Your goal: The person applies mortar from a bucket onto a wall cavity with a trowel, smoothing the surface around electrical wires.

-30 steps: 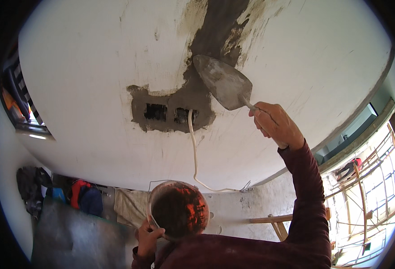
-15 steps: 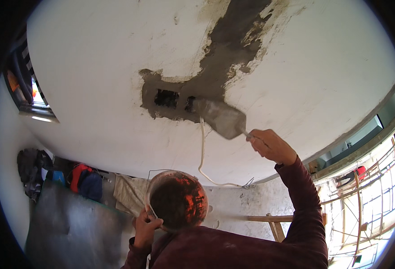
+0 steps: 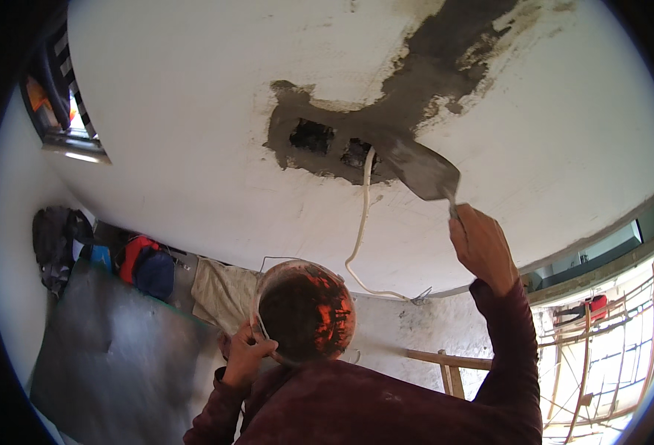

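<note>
Right hand is raised overhead, fingers closed around the handle of a pointed trowel; the grey-smeared blade lies flat against the white surface, just right of the dark mortar patch and its two rectangular openings. White cable hangs from the right opening, touching the blade's left edge. Left hand is held low, fingers wrapped over the rim of a round bucket containing dark mortar. Clothes and bags lie well apart at lower left.
</note>
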Tool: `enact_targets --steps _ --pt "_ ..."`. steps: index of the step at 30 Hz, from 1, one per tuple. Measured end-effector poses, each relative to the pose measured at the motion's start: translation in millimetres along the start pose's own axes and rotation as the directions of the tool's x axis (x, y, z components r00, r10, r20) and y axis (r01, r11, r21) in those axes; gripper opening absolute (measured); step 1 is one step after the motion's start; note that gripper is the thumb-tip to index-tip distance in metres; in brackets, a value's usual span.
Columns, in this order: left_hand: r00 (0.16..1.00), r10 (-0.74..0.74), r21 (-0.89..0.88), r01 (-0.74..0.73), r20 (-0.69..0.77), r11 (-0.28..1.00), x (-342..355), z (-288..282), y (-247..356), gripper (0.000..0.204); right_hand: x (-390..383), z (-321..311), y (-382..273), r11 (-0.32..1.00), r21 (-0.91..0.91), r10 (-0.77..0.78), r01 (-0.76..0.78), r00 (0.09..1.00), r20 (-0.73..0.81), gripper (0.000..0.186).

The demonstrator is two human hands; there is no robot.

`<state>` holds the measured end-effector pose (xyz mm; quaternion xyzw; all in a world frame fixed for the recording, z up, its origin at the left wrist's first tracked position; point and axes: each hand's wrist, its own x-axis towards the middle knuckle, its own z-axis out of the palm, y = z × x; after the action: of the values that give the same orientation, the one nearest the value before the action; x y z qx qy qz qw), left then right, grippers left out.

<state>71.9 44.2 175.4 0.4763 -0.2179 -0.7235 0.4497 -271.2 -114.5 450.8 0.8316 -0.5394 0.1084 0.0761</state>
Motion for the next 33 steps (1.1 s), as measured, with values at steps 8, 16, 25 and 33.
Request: enact_targets --steps 8,16,25,33 --pt "0.993 0.108 0.114 -0.114 0.056 0.987 8.6 -6.3 -4.7 0.014 48.4 36.2 -26.9 0.989 -0.011 -0.149 0.149 0.989 -0.002 0.018" --pt "0.998 0.053 0.045 -0.055 0.046 0.997 8.2 -13.6 -19.8 0.013 63.1 34.8 7.5 0.99 -0.04 -0.14 0.138 0.99 -0.036 0.017" --pt "0.999 0.017 0.049 -0.014 -0.043 0.999 2.2 -27.2 -28.7 0.013 -4.5 12.7 5.5 0.999 0.006 -0.031 0.032 0.996 -0.089 0.012" --pt "0.997 -0.075 0.059 0.074 0.015 0.996 -6.9 -3.3 -14.4 0.026 86.7 49.1 3.2 0.954 0.027 -0.293 0.3 0.945 -0.146 0.019"
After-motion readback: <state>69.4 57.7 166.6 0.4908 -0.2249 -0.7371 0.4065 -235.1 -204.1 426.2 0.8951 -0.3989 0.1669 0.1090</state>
